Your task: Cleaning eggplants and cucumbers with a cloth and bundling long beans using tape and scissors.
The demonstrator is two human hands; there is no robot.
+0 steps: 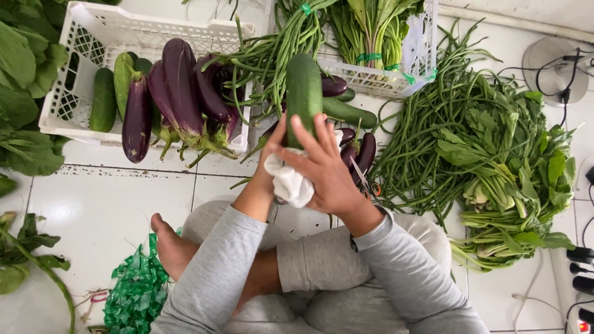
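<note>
White tile floor (111, 204) — cucumber (304, 93) upright between both hands

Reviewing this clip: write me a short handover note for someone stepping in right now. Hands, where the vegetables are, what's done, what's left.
Left hand: grips the lower end of a cucumber, held upright.
Right hand: presses a white cloth against the cucumber's base.
Done, by the look of it: three cucumbers and several aubergines lie in the white crate.
Left: two more cucumbers and a few aubergines on the floor behind the hands. Long beans and leafy greens lie piled on the right; whether they need wiping, I cannot tell.
</note>
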